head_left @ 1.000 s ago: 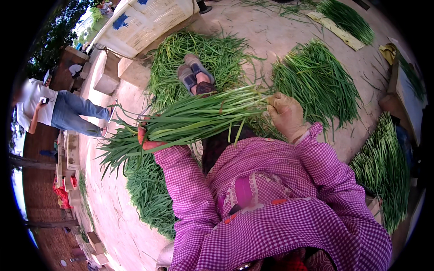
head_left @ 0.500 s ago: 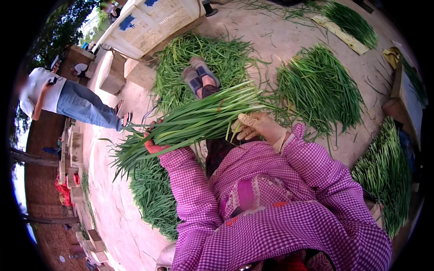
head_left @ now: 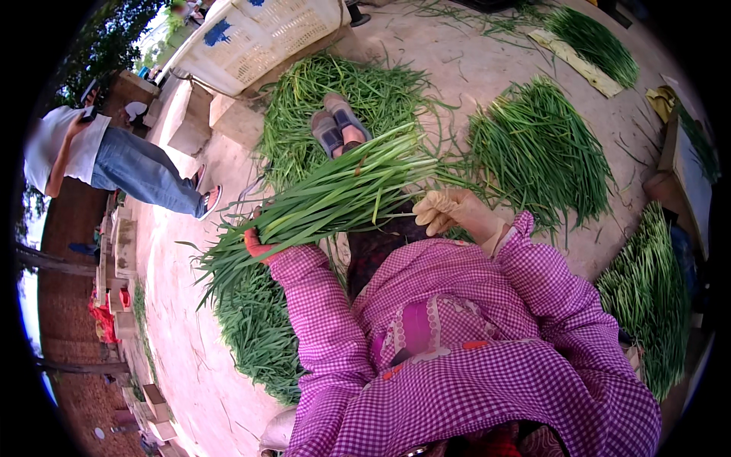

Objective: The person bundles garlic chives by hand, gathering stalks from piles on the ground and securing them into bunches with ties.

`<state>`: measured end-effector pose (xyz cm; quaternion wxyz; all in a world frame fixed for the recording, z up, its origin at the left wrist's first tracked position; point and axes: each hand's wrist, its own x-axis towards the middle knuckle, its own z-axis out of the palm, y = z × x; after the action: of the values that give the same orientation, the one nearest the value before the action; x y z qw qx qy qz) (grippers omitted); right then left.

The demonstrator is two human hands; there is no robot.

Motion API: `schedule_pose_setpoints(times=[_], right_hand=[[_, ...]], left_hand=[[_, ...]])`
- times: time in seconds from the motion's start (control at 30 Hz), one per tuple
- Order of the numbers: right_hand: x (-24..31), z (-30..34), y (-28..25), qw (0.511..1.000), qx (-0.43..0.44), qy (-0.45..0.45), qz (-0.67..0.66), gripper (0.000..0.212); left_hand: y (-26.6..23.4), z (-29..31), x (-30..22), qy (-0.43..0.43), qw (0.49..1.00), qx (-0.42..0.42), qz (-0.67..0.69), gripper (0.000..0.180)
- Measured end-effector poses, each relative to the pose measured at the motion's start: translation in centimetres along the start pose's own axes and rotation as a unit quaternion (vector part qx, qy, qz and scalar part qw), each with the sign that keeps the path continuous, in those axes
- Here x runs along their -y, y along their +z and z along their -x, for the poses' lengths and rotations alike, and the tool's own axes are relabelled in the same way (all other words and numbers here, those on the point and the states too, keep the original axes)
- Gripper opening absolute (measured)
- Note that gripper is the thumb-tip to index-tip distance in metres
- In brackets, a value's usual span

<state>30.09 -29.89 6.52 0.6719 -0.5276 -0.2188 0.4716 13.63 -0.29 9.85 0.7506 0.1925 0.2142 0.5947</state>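
A long bunch of garlic chives (head_left: 335,190) lies across in front of me, pale stem ends to the right and green leaf tips to the left. A thin reddish band circles it near the stems. My left hand (head_left: 257,242) is closed round the leafy part from below; leaves hide most of its fingers. Just right of the stem ends, my right hand (head_left: 449,213), in a cream glove, has its fingers curled in, apart from the bunch. Whether something small is pinched there I cannot make out.
Loose chives (head_left: 312,95) spread beneath my shoes. More heaps (head_left: 537,152) lie to the right, and another pile (head_left: 259,335) is below my left arm. A white plastic crate (head_left: 259,46) stands on blocks at the upper left. A person (head_left: 137,164) holding a phone stands at the left.
My right hand has drawn back to the right, away from the stems. The bunch has tilted, its stem end slightly higher. The person at the left has shifted slightly.
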Motion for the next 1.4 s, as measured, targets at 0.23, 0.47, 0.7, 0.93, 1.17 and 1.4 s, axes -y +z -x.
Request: schedule_pose_setpoints(times=[0.23,0.47,0.7,0.93,1.17,1.4], right_hand=[[-1.2,-2.2,7.6,0.989,0.147,-0.016,-0.027,0.029],[3.7,6.1,5.6,0.900,0.431,0.014,0.061,0.023],[6.2,10.6,2.1,0.875,0.482,-0.024,0.043,0.023],[4.1,5.7,-0.7,0.935,-0.131,-0.267,0.193,0.023],[2.1,0.7,2.3,0.949,-0.124,-0.209,0.200,0.025],[1.1,1.7,1.7,0.986,0.062,-0.088,-0.126,0.020]], left_hand=[[-1.4,-1.5,0.6,-0.035,0.997,0.069,0.005,0.033],[-5.1,-3.2,-0.9,-0.093,0.992,0.081,-0.004,0.047],[-3.4,-2.7,-0.5,-0.034,0.999,-0.027,-0.026,0.043],[-1.4,0.1,-0.4,-0.031,0.998,-0.046,-0.007,0.040],[-3.9,-1.8,1.3,0.024,0.996,0.057,-0.064,0.037],[-7.3,-5.5,0.4,-0.058,0.982,0.180,-0.022,0.035]])
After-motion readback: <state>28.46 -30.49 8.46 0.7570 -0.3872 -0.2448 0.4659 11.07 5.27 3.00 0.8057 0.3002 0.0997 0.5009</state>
